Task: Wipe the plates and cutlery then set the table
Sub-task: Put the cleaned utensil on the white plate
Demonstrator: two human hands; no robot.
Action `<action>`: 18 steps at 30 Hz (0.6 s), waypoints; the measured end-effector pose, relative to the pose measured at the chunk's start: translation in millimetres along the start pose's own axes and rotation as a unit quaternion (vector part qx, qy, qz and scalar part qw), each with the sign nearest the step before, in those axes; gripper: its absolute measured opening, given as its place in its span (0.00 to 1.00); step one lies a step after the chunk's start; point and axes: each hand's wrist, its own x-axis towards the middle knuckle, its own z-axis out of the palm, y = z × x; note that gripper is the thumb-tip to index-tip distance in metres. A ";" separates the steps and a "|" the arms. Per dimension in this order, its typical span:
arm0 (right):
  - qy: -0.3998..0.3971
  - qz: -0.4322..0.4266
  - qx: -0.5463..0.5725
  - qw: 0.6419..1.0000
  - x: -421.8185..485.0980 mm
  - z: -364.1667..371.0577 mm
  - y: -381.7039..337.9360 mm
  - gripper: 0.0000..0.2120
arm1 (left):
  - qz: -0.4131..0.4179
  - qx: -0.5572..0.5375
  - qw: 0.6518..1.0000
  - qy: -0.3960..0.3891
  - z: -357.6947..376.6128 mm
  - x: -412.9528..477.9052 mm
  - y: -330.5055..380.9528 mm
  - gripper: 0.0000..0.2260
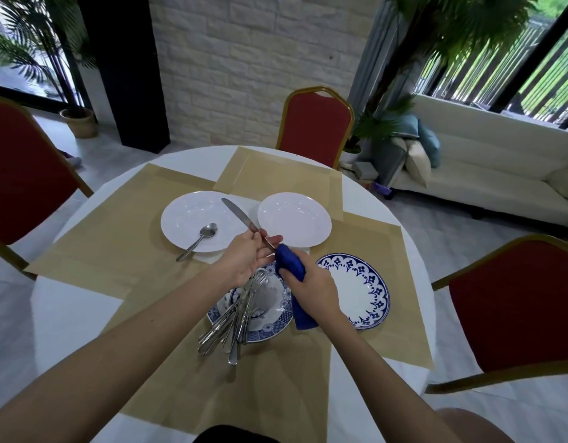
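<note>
At frame centre, a knife [236,213] is gripped by the left hand [244,258], blade angled to the upper left above the worktop [68,318]; its handle is wrapped in a blue cloth [290,266] clutched by the right hand [314,287].

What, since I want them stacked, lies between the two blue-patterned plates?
In the head view, a blue cloth held by the right hand hangs between them.

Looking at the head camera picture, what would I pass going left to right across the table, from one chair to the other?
First the left red chair → white plate with a spoon on it → empty white plate → blue-rimmed plate → right red chair.
</note>
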 end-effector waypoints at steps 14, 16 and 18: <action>-0.003 -0.024 -0.003 1.000 -6.8 -6.4 4.8 0.15 | -0.072 0.095 0.991 0.057 -3.4 -1.2 -0.4 0.11; -0.024 0.008 0.048 0.999 -6.5 -3.3 6.3 0.12 | -0.067 0.100 0.991 0.054 -7.3 -1.7 -1.5 0.10; -0.045 0.067 0.133 0.988 -6.3 -3.9 2.6 0.04 | -0.047 0.111 0.992 0.046 -10.3 -0.5 -3.2 0.10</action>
